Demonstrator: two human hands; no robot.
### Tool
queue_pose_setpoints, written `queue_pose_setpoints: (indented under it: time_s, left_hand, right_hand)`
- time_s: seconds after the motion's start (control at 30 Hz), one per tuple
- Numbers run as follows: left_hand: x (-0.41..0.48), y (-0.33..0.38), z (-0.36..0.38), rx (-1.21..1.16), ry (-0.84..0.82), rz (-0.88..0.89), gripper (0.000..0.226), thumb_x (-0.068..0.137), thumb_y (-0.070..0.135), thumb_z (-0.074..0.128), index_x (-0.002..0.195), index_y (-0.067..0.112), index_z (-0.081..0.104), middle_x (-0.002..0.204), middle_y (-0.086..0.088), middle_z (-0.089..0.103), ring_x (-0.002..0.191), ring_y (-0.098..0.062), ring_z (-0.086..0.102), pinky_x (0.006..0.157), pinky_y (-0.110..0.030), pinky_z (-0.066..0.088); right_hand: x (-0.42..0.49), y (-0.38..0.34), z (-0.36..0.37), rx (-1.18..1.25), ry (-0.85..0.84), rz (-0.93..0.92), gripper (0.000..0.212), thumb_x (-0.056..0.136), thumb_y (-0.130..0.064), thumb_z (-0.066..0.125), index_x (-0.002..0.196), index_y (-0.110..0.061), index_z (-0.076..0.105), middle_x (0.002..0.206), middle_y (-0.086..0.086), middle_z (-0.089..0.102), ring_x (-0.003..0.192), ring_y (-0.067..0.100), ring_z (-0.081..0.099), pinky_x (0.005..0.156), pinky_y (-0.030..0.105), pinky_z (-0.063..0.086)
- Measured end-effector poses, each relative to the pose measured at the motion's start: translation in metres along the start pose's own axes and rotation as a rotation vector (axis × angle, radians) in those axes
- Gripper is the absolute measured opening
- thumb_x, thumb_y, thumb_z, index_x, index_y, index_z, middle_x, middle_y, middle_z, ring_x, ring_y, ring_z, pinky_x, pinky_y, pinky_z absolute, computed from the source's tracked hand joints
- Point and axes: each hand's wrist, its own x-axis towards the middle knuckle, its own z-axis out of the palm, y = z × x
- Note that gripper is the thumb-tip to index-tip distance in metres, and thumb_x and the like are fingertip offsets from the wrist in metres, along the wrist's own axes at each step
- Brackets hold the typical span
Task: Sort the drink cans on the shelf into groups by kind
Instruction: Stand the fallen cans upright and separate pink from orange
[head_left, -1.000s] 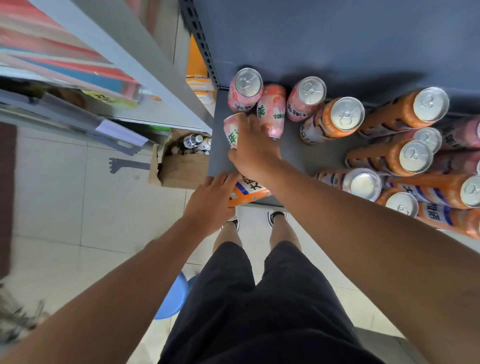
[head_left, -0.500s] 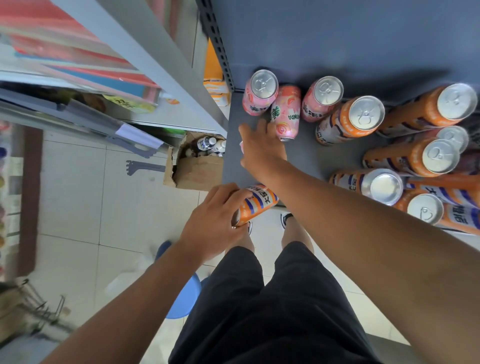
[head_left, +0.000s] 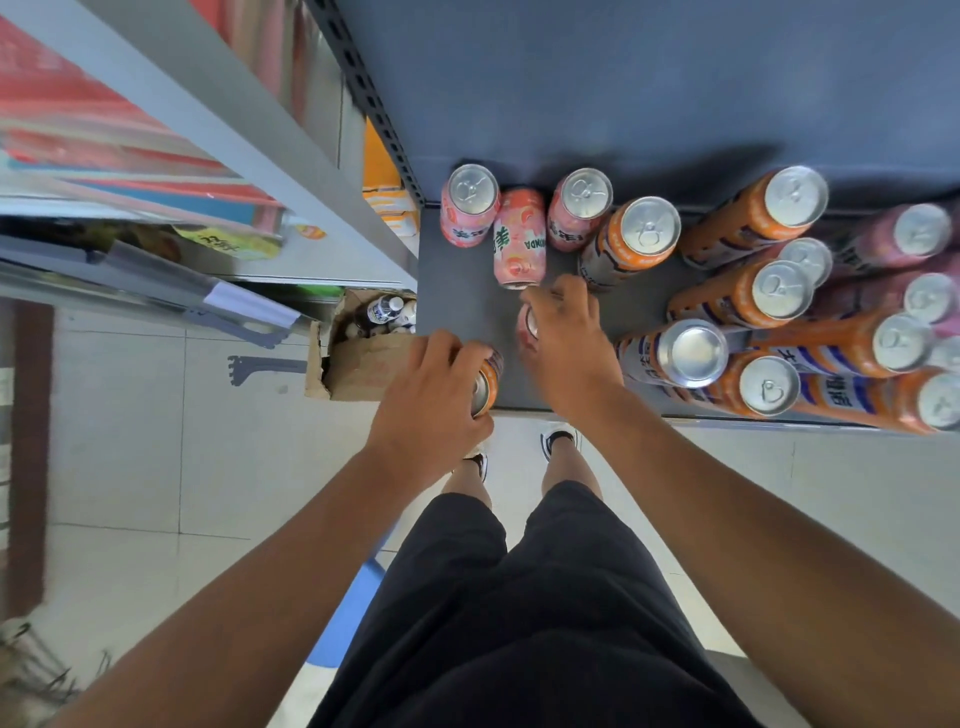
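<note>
On the dark grey shelf (head_left: 457, 291) two pink cans (head_left: 469, 208) (head_left: 581, 207) stand upright at the back left, and a third pink can (head_left: 519, 239) lies on its side between them. My right hand (head_left: 566, 338) curls over another pink can (head_left: 529, 327) near the shelf's front, mostly hiding it. My left hand (head_left: 431, 400) grips an orange can (head_left: 485, 382) at the shelf's front left edge. Several orange cans (head_left: 644, 234) and a few purple-pink cans (head_left: 919, 231) fill the right side.
A slanted metal upright (head_left: 379, 104) bounds the shelf on the left. Below it on the tiled floor sits an open cardboard box (head_left: 363, 358) with bottles. A blue stool (head_left: 353, 603) stands by my legs. Another shelf unit (head_left: 156, 156) is at the left.
My left hand lifted the orange can from lying at the shelf's front edge and now grips it upright. My right hand drew back from the lying pink can while holding a pink can.
</note>
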Motion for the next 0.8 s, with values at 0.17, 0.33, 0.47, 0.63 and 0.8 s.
queue_pose_setpoints:
  time_s: [0.17, 0.33, 0.47, 0.63, 0.8]
  left_hand:
    - [0.007, 0.002, 0.002, 0.031, -0.105, -0.051, 0.067, 0.079, 0.026, 0.077, 0.138, 0.024, 0.046, 0.131, -0.005, 0.047, 0.123, -0.025, 0.042, 0.092, -0.031, 0.047]
    - [0.012, 0.003, -0.004, -0.073, -0.095, -0.041, 0.063, 0.081, 0.029, 0.076, 0.137, 0.024, 0.047, 0.138, 0.0, 0.042, 0.127, -0.024, 0.039, 0.095, -0.034, 0.047]
    - [0.013, 0.002, -0.008, -0.145, -0.109, -0.059, 0.063, 0.083, 0.049, 0.069, 0.138, 0.027, 0.046, 0.143, 0.004, 0.042, 0.129, -0.022, 0.038, 0.094, -0.038, 0.045]
    - [0.014, 0.0, -0.011, -0.33, 0.131, -0.106, 0.054, 0.092, 0.055, 0.042, 0.128, 0.018, 0.057, 0.132, -0.001, 0.057, 0.118, -0.024, 0.051, 0.092, -0.034, 0.043]
    - [0.027, -0.01, -0.016, -0.326, 0.255, -0.143, 0.044, 0.095, 0.041, 0.043, 0.123, 0.012, 0.06, 0.126, -0.006, 0.061, 0.114, -0.027, 0.055, 0.093, -0.037, 0.044]
  right_hand:
    - [-0.013, 0.004, 0.002, -0.066, -0.038, -0.001, 0.052, 0.086, -0.016, 0.071, 0.132, -0.021, 0.048, 0.131, 0.009, 0.036, 0.121, 0.029, 0.039, 0.073, 0.04, 0.054]
    - [-0.013, 0.002, -0.003, -0.055, -0.05, 0.004, 0.052, 0.088, -0.028, 0.069, 0.135, -0.021, 0.047, 0.132, 0.009, 0.038, 0.123, 0.03, 0.04, 0.084, 0.042, 0.052]
    - [0.0, -0.009, -0.012, 0.025, -0.034, 0.067, 0.055, 0.094, -0.039, 0.058, 0.141, -0.018, 0.041, 0.138, 0.009, 0.043, 0.128, 0.033, 0.043, 0.096, 0.045, 0.043]
    - [0.035, -0.022, -0.025, 0.039, -0.106, 0.229, 0.059, 0.093, -0.039, 0.055, 0.141, -0.011, 0.036, 0.142, 0.014, 0.044, 0.131, 0.037, 0.042, 0.098, 0.046, 0.041]
    - [0.077, -0.03, -0.019, 0.06, -0.211, 0.422, 0.073, 0.089, -0.051, 0.057, 0.141, -0.005, 0.033, 0.14, 0.014, 0.052, 0.127, 0.036, 0.051, 0.097, 0.042, 0.043]
